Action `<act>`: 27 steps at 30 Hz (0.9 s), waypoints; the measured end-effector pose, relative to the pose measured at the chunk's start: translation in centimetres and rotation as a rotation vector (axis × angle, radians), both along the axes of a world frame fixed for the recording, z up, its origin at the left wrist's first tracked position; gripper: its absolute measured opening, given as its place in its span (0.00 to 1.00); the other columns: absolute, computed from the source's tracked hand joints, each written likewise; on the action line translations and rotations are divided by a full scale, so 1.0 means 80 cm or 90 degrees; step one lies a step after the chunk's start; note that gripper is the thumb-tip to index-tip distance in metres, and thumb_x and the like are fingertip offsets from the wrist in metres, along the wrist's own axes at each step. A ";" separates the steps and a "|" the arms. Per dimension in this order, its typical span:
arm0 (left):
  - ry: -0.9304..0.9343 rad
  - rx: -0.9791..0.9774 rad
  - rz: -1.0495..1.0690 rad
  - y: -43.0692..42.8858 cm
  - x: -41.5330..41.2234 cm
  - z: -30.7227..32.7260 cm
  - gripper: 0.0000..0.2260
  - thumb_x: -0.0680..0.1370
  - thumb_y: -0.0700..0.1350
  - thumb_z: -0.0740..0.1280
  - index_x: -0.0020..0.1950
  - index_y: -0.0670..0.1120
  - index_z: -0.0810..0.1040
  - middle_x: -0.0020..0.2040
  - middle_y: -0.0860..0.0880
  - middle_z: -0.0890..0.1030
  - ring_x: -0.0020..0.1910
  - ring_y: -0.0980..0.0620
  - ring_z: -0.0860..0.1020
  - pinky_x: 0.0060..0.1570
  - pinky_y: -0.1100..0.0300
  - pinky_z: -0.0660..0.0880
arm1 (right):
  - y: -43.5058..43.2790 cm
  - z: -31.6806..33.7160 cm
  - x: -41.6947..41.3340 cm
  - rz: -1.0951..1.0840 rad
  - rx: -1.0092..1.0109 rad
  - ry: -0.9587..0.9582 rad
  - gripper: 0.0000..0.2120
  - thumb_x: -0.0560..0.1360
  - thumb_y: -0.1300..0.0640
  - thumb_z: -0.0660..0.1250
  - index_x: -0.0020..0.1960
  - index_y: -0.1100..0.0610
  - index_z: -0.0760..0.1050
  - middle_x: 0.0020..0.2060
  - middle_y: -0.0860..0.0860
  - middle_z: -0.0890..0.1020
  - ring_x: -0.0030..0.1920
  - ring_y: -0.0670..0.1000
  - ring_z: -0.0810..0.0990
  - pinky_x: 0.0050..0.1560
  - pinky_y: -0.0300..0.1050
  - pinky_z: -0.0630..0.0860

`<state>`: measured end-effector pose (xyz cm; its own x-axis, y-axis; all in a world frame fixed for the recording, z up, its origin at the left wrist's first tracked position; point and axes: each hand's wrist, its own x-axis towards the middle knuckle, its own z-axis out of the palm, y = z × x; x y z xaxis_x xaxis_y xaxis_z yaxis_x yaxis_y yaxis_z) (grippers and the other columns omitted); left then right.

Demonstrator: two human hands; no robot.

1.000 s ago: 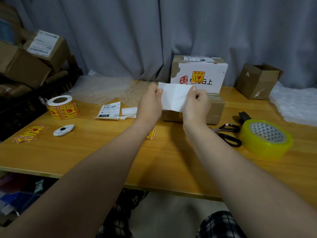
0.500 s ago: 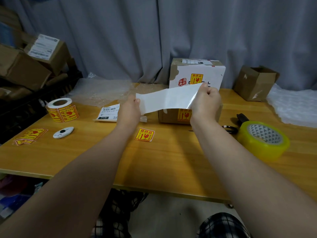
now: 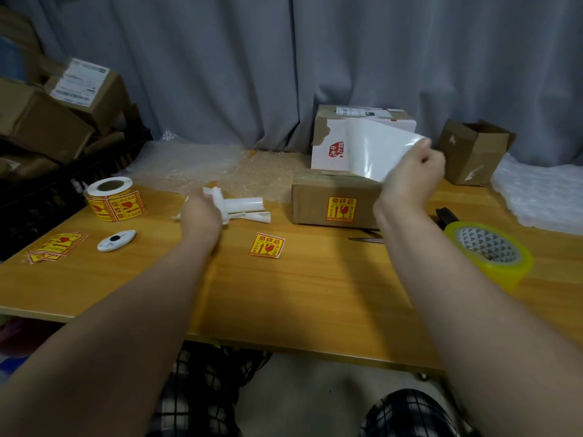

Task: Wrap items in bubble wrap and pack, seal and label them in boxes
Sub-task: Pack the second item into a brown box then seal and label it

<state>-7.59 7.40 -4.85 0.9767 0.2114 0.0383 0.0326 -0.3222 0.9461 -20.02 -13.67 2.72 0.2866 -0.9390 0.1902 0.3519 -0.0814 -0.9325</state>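
Note:
My right hand (image 3: 410, 175) pinches a white glossy label (image 3: 375, 149) by its right edge and holds it up in the air over a small brown box (image 3: 318, 200). That box lies shut on the table with a yellow fragile sticker on its front. Behind it stands a white box (image 3: 328, 143). My left hand (image 3: 202, 216) is down at the table's middle left, gripping white backing paper (image 3: 246, 205) among curled strips of it.
A roll of yellow stickers (image 3: 113, 198), a white cutter (image 3: 116, 240) and loose stickers (image 3: 56, 247) lie at the left. One loose sticker (image 3: 266, 245) lies mid-table. Yellow tape roll (image 3: 492, 253) and scissors (image 3: 366, 239) sit right. Bubble wrap (image 3: 195, 165) lies behind; an open carton (image 3: 473, 152) far right.
The two hands came apart, peeling the label from its backing. My left hand dropped left to the table with the backing; my right hand carried the label to the right.

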 end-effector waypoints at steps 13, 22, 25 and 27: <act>-0.477 0.570 -0.224 0.000 0.012 0.017 0.08 0.79 0.44 0.63 0.51 0.43 0.81 0.47 0.43 0.77 0.49 0.42 0.74 0.48 0.50 0.70 | 0.036 -0.014 0.009 0.188 0.006 0.082 0.12 0.82 0.49 0.54 0.52 0.56 0.72 0.41 0.47 0.77 0.41 0.45 0.77 0.35 0.36 0.72; -0.252 0.838 -0.330 0.007 -0.006 -0.002 0.18 0.82 0.54 0.53 0.56 0.47 0.79 0.54 0.45 0.78 0.53 0.45 0.76 0.53 0.50 0.70 | 0.046 -0.027 0.009 0.232 -0.025 0.074 0.12 0.83 0.50 0.53 0.41 0.49 0.68 0.42 0.47 0.77 0.45 0.48 0.77 0.44 0.43 0.75; -0.404 0.593 -0.248 0.002 -0.021 0.013 0.15 0.81 0.52 0.58 0.58 0.44 0.77 0.54 0.44 0.75 0.54 0.44 0.74 0.54 0.51 0.68 | 0.049 -0.027 0.011 0.239 -0.022 0.074 0.13 0.83 0.49 0.54 0.41 0.49 0.68 0.41 0.47 0.76 0.44 0.48 0.76 0.44 0.44 0.75; -0.521 0.394 -0.254 -0.011 -0.042 0.033 0.11 0.80 0.48 0.62 0.54 0.41 0.76 0.49 0.47 0.72 0.47 0.48 0.73 0.47 0.57 0.68 | 0.052 -0.026 0.013 0.234 -0.021 0.072 0.12 0.83 0.49 0.54 0.42 0.50 0.68 0.41 0.48 0.76 0.43 0.47 0.75 0.42 0.41 0.73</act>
